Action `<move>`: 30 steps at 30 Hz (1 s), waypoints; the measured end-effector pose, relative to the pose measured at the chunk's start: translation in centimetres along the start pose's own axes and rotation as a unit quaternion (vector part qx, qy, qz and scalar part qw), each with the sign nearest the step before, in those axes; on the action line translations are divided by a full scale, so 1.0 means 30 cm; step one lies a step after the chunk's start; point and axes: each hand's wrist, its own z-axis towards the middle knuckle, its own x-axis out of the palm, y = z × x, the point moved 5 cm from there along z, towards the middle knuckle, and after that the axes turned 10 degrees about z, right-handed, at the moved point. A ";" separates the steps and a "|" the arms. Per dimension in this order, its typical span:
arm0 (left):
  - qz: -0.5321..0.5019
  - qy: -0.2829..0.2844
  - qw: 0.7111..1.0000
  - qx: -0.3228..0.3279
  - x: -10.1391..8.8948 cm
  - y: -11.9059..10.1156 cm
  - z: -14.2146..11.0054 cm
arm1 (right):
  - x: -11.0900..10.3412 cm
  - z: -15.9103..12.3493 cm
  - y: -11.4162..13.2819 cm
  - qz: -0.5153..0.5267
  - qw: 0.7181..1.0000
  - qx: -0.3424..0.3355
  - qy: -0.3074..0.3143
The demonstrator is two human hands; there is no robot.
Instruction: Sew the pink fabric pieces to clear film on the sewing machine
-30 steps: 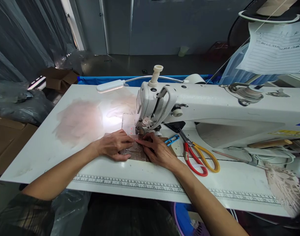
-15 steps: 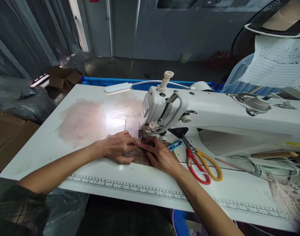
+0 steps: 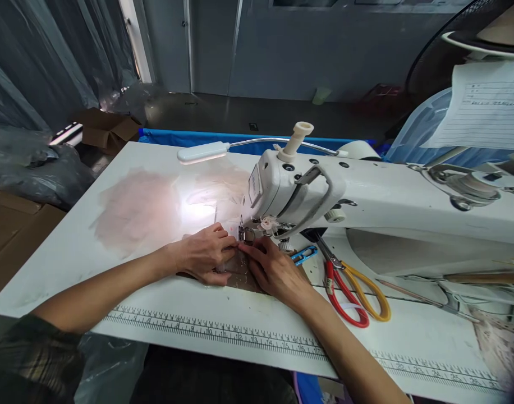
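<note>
Sheer pale fabric [image 3: 225, 216] lies under the needle end of a white sewing machine [image 3: 299, 185]. My left hand [image 3: 206, 255] is closed on the fabric just left of the presser foot [image 3: 242, 233], fingers curled and bunched. From the right, my right hand [image 3: 276, 266] reaches in, with its index fingertip close in front of the foot and the other fingers bent. Its fingers appear pressed on the same fabric, and their tips nearly meet those of my left hand. The fabric's edge between the hands is partly hidden by the fingers.
Red-and-yellow-handled scissors [image 3: 353, 292] and blue thread snips [image 3: 304, 255] lie right of my right hand. A ruler strip [image 3: 223, 331] runs along the front of the table. A small lamp [image 3: 203, 152] shines over a pile of sheer pink fabric [image 3: 134, 210]. Lace [image 3: 501, 342] lies at far right.
The view has shifted slightly, so the machine and scissors sit farther right. Both hands stay at the presser foot. A small pinkish bit at the right fingertip no longer shows.
</note>
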 end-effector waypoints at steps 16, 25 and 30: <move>0.028 0.075 0.997 0.005 0.016 0.031 0.011 | -0.005 0.005 0.012 -0.024 0.999 0.011 0.020; 0.032 0.087 0.996 -0.015 0.024 0.055 0.019 | -0.014 0.004 -0.016 0.059 0.995 0.075 0.021; 0.041 0.086 0.995 -0.011 0.022 0.063 0.025 | -0.095 0.001 -0.056 0.246 0.960 0.129 -0.009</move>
